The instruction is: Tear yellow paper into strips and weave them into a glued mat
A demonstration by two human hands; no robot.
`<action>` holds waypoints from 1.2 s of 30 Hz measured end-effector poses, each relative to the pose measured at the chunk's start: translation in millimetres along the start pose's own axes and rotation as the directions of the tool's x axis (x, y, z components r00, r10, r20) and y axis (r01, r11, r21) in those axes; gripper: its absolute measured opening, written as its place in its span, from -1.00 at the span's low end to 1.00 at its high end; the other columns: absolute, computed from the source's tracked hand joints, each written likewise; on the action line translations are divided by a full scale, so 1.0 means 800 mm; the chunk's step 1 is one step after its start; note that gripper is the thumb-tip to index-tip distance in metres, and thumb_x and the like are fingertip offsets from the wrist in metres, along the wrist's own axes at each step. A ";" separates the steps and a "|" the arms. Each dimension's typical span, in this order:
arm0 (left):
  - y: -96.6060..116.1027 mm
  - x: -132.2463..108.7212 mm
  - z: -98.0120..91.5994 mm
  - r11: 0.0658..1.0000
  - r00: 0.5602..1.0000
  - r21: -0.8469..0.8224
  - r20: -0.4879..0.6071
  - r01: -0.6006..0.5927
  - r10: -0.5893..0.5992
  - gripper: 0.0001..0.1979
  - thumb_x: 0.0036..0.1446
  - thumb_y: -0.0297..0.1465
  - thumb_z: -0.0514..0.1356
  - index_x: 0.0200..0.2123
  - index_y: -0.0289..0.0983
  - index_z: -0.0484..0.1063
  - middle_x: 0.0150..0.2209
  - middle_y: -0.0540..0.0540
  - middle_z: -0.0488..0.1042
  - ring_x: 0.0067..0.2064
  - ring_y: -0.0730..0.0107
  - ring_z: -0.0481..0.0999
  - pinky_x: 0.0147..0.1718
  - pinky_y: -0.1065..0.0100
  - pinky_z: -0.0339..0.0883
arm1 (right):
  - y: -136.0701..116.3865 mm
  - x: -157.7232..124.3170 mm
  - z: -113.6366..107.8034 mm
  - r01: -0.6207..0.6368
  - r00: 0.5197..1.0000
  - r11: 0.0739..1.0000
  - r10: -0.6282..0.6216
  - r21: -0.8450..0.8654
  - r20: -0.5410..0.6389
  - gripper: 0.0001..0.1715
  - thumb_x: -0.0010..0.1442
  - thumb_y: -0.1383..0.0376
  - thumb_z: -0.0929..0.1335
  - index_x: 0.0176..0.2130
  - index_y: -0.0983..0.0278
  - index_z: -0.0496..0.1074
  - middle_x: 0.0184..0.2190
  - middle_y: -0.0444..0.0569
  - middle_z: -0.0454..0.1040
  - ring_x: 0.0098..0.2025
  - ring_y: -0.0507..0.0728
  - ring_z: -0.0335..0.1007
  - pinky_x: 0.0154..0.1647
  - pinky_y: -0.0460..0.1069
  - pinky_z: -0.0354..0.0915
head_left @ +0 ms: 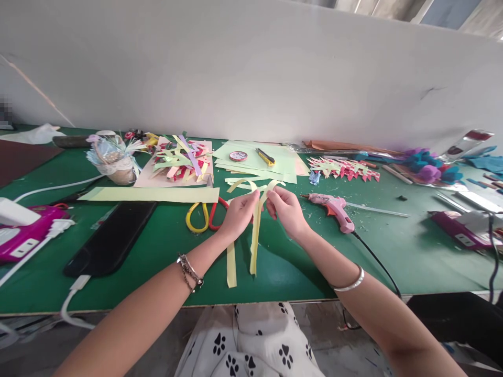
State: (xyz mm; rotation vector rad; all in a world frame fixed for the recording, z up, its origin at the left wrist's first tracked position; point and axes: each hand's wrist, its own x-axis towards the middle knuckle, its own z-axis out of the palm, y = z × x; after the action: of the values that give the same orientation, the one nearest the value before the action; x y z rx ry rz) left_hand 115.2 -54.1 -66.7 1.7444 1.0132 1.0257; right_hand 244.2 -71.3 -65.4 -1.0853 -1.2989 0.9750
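Your left hand point(241, 211) and right hand point(286, 207) are closed at the fingertips, pinching narrow pale-yellow paper strips point(256, 235) just right of the scissors point(207, 214). A wide paper strip point(153, 195) lies across those scissors. Farther right of them, past your hands, sits the pink glue gun point(334, 208); left of them on the desk point(157, 290), a black device point(112, 238).

A green table point(393, 246) carries a black phone point(112, 238), scissors point(211, 215) and a pink glue gun point(332, 205).
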 end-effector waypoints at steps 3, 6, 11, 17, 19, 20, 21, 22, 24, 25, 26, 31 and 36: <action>-0.003 -0.001 0.001 0.999 0.992 -0.004 0.125 -0.035 0.035 -0.52 0.20 -0.10 -0.12 -0.60 -0.26 0.27 -0.65 0.02 0.30 -0.54 0.43 0.31 -0.47 0.41 0.18 | -0.002 0.001 -0.001 0.005 0.999 1.000 -0.004 0.010 -0.038 -0.62 0.18 0.21 0.21 -0.61 0.25 0.09 -0.77 -0.27 0.12 -0.72 -0.09 0.03 -0.65 -0.13 0.04; -0.007 -0.002 0.002 0.997 0.993 -0.001 0.084 -0.080 0.080 -0.53 0.21 -0.12 -0.12 -0.60 -0.26 0.25 -0.64 0.02 0.31 -0.53 0.43 0.31 -0.47 0.42 0.17 | -0.004 -0.001 0.000 -0.012 0.999 1.000 0.013 -0.023 0.050 -0.58 0.17 0.10 0.22 -0.60 0.25 0.13 -0.76 -0.26 0.15 -0.71 -0.08 0.05 -0.65 -0.12 0.05; -0.007 -0.002 0.003 0.997 0.997 0.003 0.017 -0.080 0.080 -0.52 0.20 -0.11 -0.10 -0.64 -0.26 0.20 -0.68 0.03 0.26 -0.57 0.44 0.28 -0.50 0.41 0.16 | -0.007 -0.004 0.003 0.035 0.991 0.998 -0.028 -0.052 0.131 -0.52 0.10 0.02 0.27 -0.63 0.24 0.09 -0.76 -0.27 0.12 -0.72 -0.09 0.03 -0.67 -0.12 0.01; -0.004 0.000 0.004 1.000 0.993 -0.003 -0.119 -0.009 0.009 -0.51 0.18 -0.07 -0.09 -0.65 -0.25 0.18 -0.69 0.04 0.25 -0.59 0.45 0.27 -0.53 0.42 0.15 | -0.004 -0.005 0.004 0.012 0.997 0.997 -0.005 -0.079 0.080 -0.57 0.16 0.10 0.23 -0.61 0.25 0.11 -0.78 -0.28 0.11 -0.73 -0.09 0.01 -0.65 -0.12 0.03; -0.002 0.000 0.004 1.000 0.997 0.001 -0.075 0.007 -0.007 -0.50 0.19 -0.07 -0.11 -0.65 -0.26 0.21 -0.68 0.03 0.27 -0.57 0.44 0.29 -0.51 0.41 0.16 | -0.004 -0.005 0.004 0.016 0.999 0.998 -0.014 -0.058 0.043 -0.58 0.18 0.13 0.22 -0.62 0.25 0.09 -0.79 -0.28 0.11 -0.73 -0.09 0.01 -0.65 -0.12 0.03; -0.001 -0.001 0.004 1.000 1.000 0.007 -0.022 0.005 -0.005 -0.49 0.19 -0.07 -0.12 -0.65 -0.26 0.22 -0.67 0.02 0.29 -0.56 0.43 0.30 -0.49 0.41 0.17 | -0.003 -0.004 0.003 0.024 0.999 0.999 -0.023 -0.043 0.023 -0.57 0.19 0.14 0.22 -0.62 0.24 0.08 -0.78 -0.28 0.10 -0.72 -0.09 0.04 -0.64 -0.13 0.04; 0.000 -0.001 0.003 1.000 0.999 0.014 0.032 -0.001 0.001 -0.48 0.20 -0.08 -0.13 -0.65 -0.27 0.24 -0.66 0.01 0.32 -0.55 0.43 0.31 -0.48 0.41 0.17 | -0.003 -0.004 0.002 0.031 1.000 0.999 -0.031 -0.028 0.000 -0.57 0.19 0.14 0.22 -0.62 0.24 0.07 -0.78 -0.27 0.10 -0.71 -0.08 0.06 -0.64 -0.13 0.05; 0.000 -0.002 0.003 1.000 0.997 0.018 0.077 -0.009 0.008 -0.48 0.21 -0.09 -0.14 -0.64 -0.27 0.26 -0.64 0.01 0.33 -0.54 0.43 0.32 -0.48 0.41 0.17 | -0.003 -0.003 0.001 0.035 0.999 0.999 -0.035 -0.018 -0.022 -0.57 0.19 0.14 0.22 -0.62 0.24 0.06 -0.78 -0.27 0.10 -0.70 -0.08 0.08 -0.64 -0.13 0.06; 0.000 -0.002 0.004 0.999 0.994 0.009 0.109 -0.032 0.030 -0.51 0.21 -0.11 -0.12 -0.61 -0.27 0.29 -0.63 0.01 0.35 -0.55 0.44 0.31 -0.49 0.42 0.17 | -0.003 -0.002 0.000 0.030 0.999 0.999 -0.030 -0.011 -0.043 -0.57 0.19 0.13 0.21 -0.62 0.24 0.07 -0.77 -0.27 0.11 -0.70 -0.08 0.08 -0.64 -0.13 0.05; 0.000 -0.003 0.004 0.999 0.994 0.002 0.103 -0.045 0.045 -0.53 0.21 -0.13 -0.11 -0.60 -0.27 0.29 -0.63 0.02 0.34 -0.55 0.44 0.32 -0.49 0.42 0.17 | -0.003 -0.002 -0.001 0.019 0.999 1.000 -0.020 -0.015 -0.032 -0.57 0.19 0.12 0.21 -0.61 0.25 0.09 -0.76 -0.26 0.13 -0.70 -0.08 0.08 -0.65 -0.13 0.05; 0.000 -0.003 0.004 0.998 0.994 -0.003 0.090 -0.060 0.060 -0.54 0.22 -0.14 -0.11 -0.60 -0.26 0.27 -0.63 0.02 0.33 -0.55 0.44 0.32 -0.49 0.42 0.17 | -0.003 -0.001 -0.001 0.006 1.000 1.000 -0.006 -0.023 -0.011 -0.57 0.18 0.11 0.22 -0.61 0.25 0.10 -0.75 -0.25 0.16 -0.70 -0.08 0.08 -0.65 -0.12 0.06; -0.003 -0.003 0.005 0.996 0.995 0.005 0.029 -0.092 0.092 -0.55 0.23 -0.17 -0.11 -0.63 -0.26 0.22 -0.66 0.03 0.30 -0.56 0.46 0.32 -0.48 0.43 0.18 | -0.003 -0.001 0.003 -0.034 0.998 0.999 0.036 -0.036 0.060 -0.56 0.13 0.10 0.26 -0.62 0.24 0.08 -0.75 -0.23 0.21 -0.71 -0.07 0.12 -0.66 -0.12 0.05; -0.001 -0.002 0.003 0.999 0.995 0.002 -0.092 -0.038 0.038 -0.53 0.21 -0.14 -0.10 -0.65 -0.26 0.20 -0.69 0.04 0.27 -0.58 0.47 0.28 -0.51 0.44 0.17 | -0.001 -0.002 0.003 -0.030 0.998 0.999 0.031 -0.012 0.055 -0.58 0.14 0.11 0.25 -0.61 0.25 0.10 -0.75 -0.24 0.17 -0.70 -0.08 0.09 -0.65 -0.12 0.05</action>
State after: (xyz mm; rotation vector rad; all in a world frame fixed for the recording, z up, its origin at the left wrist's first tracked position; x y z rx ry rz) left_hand 116.9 -55.8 -68.4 1.7355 1.0407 1.1394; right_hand 241.5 -73.2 -65.1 -1.0964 -1.3377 1.0281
